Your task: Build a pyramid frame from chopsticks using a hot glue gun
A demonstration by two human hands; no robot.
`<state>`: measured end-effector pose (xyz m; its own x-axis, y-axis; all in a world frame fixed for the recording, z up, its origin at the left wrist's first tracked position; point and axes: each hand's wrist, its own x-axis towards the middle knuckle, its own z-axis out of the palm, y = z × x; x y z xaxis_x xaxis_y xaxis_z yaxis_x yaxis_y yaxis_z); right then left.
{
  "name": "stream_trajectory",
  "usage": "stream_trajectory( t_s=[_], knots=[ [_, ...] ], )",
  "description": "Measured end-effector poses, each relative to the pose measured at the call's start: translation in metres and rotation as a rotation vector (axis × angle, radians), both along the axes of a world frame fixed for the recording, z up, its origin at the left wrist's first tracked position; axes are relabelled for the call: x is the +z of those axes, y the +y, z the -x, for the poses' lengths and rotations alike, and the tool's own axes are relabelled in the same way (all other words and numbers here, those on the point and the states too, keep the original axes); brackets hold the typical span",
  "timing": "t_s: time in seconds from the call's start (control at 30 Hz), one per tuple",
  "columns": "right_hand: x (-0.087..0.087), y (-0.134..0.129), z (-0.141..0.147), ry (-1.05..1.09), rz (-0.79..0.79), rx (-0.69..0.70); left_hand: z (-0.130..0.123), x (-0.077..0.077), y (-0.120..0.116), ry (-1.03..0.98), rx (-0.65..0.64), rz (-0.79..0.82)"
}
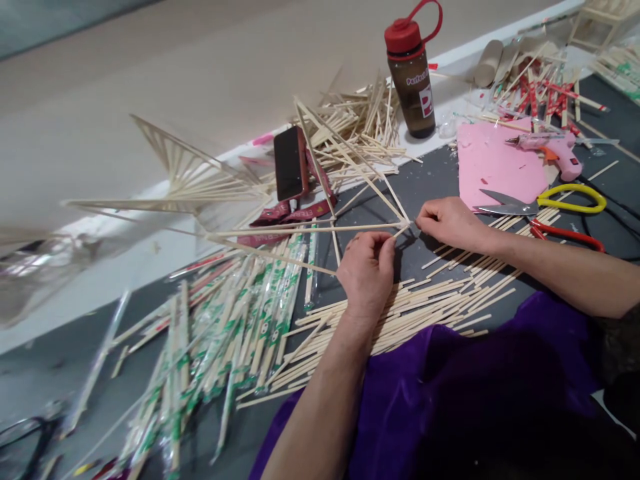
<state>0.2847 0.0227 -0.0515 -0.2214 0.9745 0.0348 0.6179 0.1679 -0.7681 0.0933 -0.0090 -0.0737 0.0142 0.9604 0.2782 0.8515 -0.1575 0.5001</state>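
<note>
Stick frame (300,230): centre of view, its right-hand corner between your hands, above dark worktop (435,175). Your left hand (367,270): fingers pinching stick just beside corner. Your right hand (450,223): fingers pressed together at corner tip; whether they grip anything, cannot tell. Step in hand, as judged: tending corner joint. Next move likely calls for steady left hold, light right touch. Glue gun (565,147): upper right, on pink sheet (483,157).

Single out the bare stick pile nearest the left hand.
The pale wooden pile beside the left hand, bordering the purple cloth; another bare pile lies farther off, by the red-capped brown bottle.
</note>
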Motion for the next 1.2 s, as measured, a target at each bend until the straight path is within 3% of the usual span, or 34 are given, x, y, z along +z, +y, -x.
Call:
stream_trajectory(
  t_s=[0.23,0.4,0.67,0.87,1.2],
  knots=[
    [0.004,0.0,0.0,0.258,0.224,-0.025,0.001,0.0,-0.001,0.015,-0.028,0.001],
    [0.002,0.002,0.001,0.349,0.294,-0.035,-0.001,0.002,-0.002,0.015,-0.04,0.005],
    [-0.006,0.0,0.005,0.45,0.444,0.049,0.0,0.005,-0.001,-0.095,-0.016,0.148],
    [0.003,-0.004,0.008,0.347,0.408,0.089,0.007,0.009,0.003,-0.565,-0.024,0.367],
    [0.012,-0.005,0.011,-0.094,0.176,0.186,0.011,0.01,0.005,-0.618,-0.026,0.424]
  ],
)
